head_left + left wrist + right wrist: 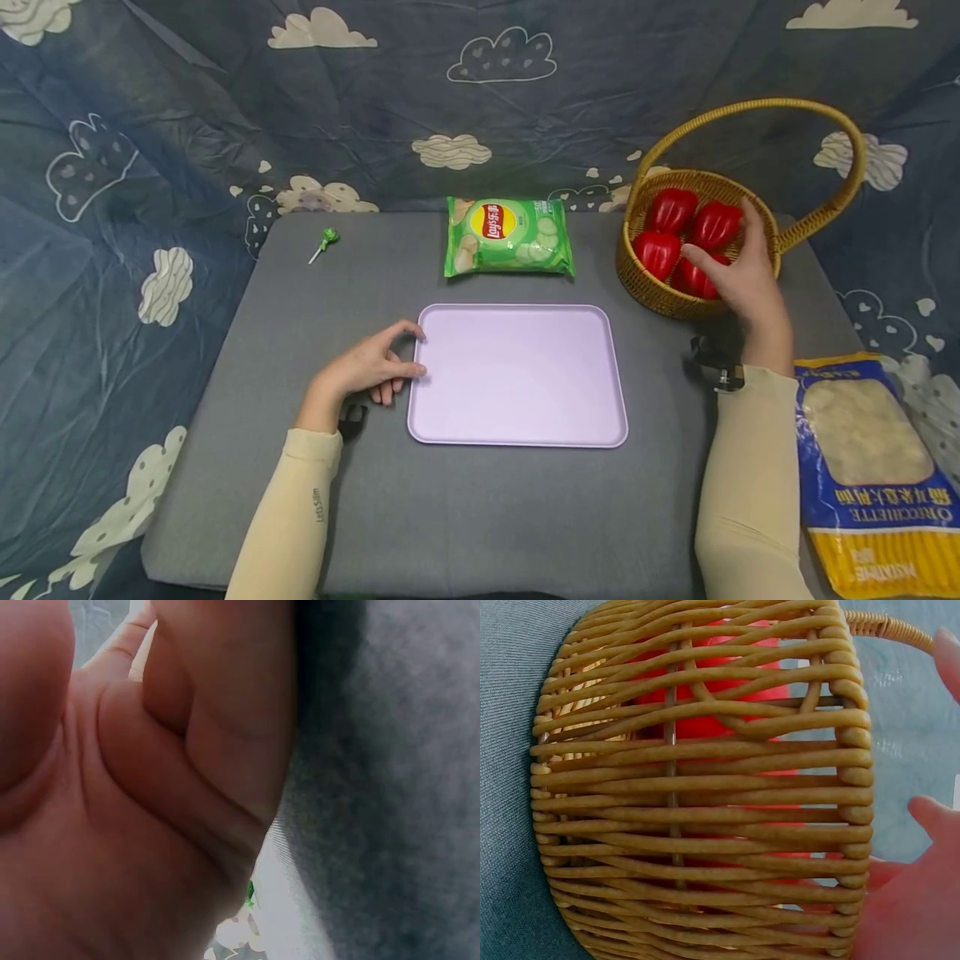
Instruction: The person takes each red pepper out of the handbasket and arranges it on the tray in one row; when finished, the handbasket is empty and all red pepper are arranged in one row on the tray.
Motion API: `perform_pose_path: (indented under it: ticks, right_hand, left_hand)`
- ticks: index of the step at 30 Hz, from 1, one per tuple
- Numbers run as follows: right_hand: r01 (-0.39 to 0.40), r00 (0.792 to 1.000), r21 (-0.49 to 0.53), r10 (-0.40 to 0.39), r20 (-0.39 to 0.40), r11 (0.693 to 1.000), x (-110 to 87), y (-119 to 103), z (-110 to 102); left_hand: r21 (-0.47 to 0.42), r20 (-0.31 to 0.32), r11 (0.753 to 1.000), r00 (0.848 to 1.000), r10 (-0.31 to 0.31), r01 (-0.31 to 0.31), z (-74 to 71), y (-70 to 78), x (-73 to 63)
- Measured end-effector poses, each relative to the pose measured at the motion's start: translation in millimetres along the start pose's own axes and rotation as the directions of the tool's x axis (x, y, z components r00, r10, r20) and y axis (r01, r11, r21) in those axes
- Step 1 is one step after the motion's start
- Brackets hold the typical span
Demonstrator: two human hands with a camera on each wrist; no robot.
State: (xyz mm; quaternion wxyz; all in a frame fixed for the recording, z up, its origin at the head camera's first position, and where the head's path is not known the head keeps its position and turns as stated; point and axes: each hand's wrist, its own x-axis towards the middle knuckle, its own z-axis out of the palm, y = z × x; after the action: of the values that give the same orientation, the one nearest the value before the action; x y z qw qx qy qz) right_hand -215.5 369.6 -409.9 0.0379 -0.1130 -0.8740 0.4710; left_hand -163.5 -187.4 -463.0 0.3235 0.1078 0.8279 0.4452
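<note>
In the head view my left hand (369, 364) is at the left edge of a pale purple tray (517, 375). Its thumb and index fingertips touch the rim, spread apart, and the other fingers bend below. The left wrist view shows mostly the palm (112, 847). Over a woven wicker basket (660, 296) at the back right, my right hand (750, 279) reaches in with thumb and fingers spread wide. Several red bell peppers (672, 210) lie inside; the hand partly covers the front right one (693, 279). Through the basket weave (705, 795), red shows in the right wrist view.
A green bag of chips (510, 237) lies behind the tray. Farther left is a green lollipop (327, 239). A blue and yellow bag of pasta (862, 433) lies along the right edge. The basket's tall handle (757, 104) arches up behind the right hand.
</note>
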Motion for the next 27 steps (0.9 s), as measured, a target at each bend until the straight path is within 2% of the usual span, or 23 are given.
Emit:
perform_pose_path:
  ticks: [10, 15, 23, 27]
  right_hand:
    - [0.04, 0.994, -0.157, -0.023, 0.106, 0.987, 3.8, 2.6, 1.0]
    - [0.063, 0.988, -0.241, -0.026, 0.152, 0.969, 3.7, 4.3, -0.5]
    - [0.03, 0.979, -0.309, 0.034, 0.2, 0.95, 5.3, 4.5, -2.8]
    - [0.007, 0.977, -0.353, 0.068, 0.2, 0.935, 6.2, 4.4, -4.3]
  left_hand:
    - [-0.025, 0.071, 0.998, 0.996, -0.05, 0.052, 0.9, -0.2, -0.5]
    - [-0.024, 0.078, 0.998, 0.995, -0.057, 0.059, 1.2, -0.9, -0.8]
    - [-0.044, 0.08, 0.996, 0.994, -0.072, 0.076, 2.5, -0.1, -1.2]
    - [-0.047, 0.078, 0.996, 0.994, -0.074, 0.078, 2.9, 1.3, -2.0]
